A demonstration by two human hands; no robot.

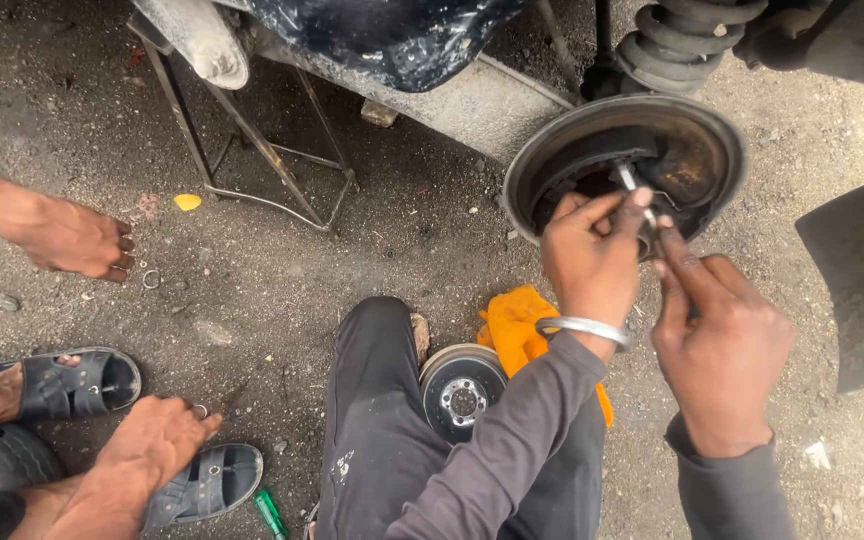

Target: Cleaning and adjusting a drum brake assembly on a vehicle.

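Note:
My left hand (pixel 590 262), with a metal bangle on its wrist, pinches a thin metal tool (pixel 626 180) whose tip pokes into the round brake backing plate (pixel 717 130) of a raised vehicle. My right hand (pixel 722 340) sits just to the right and grips the lower end of the same tool between thumb and forefinger. The part of the tool between my fingers is hidden. A removed brake drum (pixel 462 392) lies on the ground beside my knee (pixel 377 330), next to an orange cloth (pixel 510 322).
Another person crouches at the left: one hand (pixel 82 240) reaches over the dirt, another (pixel 157 440) rests by sandalled feet (pixel 77 385). A metal stand (pixel 252 150) props the vehicle. A coil spring (pixel 674 40) hangs above the plate. A green object (pixel 270 512) lies near my leg.

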